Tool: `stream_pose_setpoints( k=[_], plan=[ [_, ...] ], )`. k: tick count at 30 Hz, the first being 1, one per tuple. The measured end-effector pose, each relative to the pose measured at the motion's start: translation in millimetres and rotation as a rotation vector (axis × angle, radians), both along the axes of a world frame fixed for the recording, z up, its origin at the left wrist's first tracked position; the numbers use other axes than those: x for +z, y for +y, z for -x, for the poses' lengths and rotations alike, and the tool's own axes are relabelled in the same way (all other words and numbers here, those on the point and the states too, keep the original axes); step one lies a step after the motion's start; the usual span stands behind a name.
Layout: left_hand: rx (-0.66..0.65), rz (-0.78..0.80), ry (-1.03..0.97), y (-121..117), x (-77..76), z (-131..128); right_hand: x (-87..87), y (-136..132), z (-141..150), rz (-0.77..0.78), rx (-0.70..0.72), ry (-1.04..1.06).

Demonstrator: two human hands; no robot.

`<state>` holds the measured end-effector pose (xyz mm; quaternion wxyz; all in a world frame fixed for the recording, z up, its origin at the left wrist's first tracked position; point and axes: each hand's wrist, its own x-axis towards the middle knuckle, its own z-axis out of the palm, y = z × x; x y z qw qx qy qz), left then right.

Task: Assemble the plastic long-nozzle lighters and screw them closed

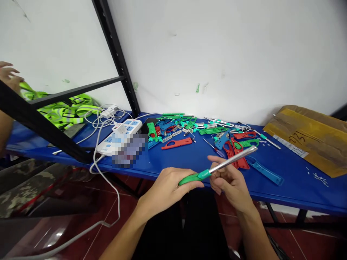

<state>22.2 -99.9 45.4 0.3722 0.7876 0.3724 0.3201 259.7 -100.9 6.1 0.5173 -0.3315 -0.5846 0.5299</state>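
Observation:
A green long-nosed lighter [205, 174] with a metal tube is held over the table's front edge, its tube pointing up to the right. My left hand [170, 186] is closed around its green handle, hiding most of it. Just under and behind the tube is my right hand [230, 182], fingers loosely bent and apart, not gripping anything; whether it touches the tube is hard to tell. Beyond the hands lie a blue handle shell [267, 172], red handle shells [238, 159], another red shell [176, 143] and a screwdriver [217, 150].
A pile of lighter parts [173, 126] lies along the wall on the blue table [162, 160]. To the left are a white power strip [121, 135], cables and a black frame post [114, 43]. A taped carton [311, 137] sits right. Another person's hand [9, 76] is near yellow reflective straps [67, 110].

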Motion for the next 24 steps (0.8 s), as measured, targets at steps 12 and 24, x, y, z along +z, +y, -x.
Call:
stream_pose_setpoints(
  k=[12, 24],
  plan=[
    [0.011, -0.277, 0.469, -38, 3.3, 36, 9.9, -13, 22, -0.342, -0.008, 0.053],
    [0.070, -0.434, 0.321, -58, -1.3, 21, -20.1, -26, 58, -0.418, -0.192, 0.227]
  ],
)
